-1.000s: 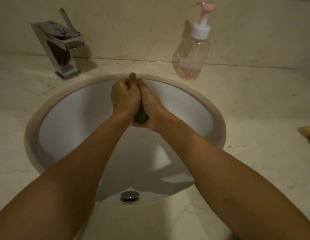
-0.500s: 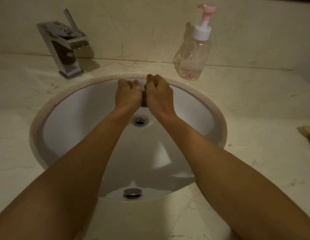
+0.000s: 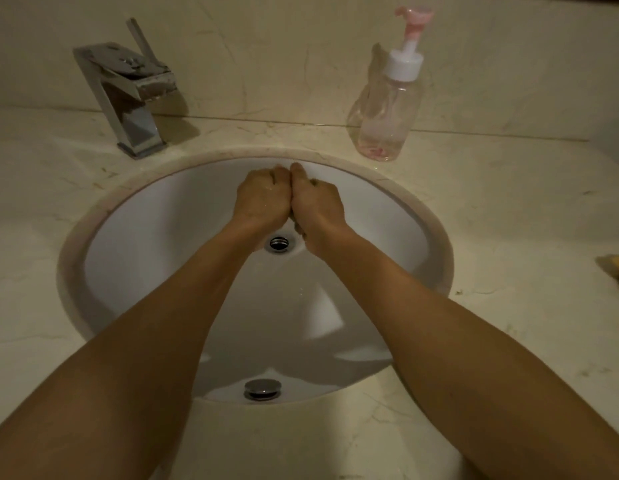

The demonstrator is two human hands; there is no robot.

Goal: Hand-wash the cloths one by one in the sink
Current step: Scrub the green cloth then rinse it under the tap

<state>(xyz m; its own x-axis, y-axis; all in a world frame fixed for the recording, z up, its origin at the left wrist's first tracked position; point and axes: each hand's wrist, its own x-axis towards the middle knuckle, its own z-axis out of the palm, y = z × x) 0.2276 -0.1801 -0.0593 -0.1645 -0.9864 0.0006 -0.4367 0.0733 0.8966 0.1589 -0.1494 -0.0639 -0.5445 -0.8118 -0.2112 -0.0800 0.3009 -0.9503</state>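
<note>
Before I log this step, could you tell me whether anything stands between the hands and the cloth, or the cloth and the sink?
Nothing visible does: the left hand and right hand grip the cloth, a mere sliver showing, over the sink.

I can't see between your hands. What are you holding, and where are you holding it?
The left hand and right hand squeeze a bunched cloth between them; only a dark sliver shows near the wrists, so which part cannot be told.
</note>
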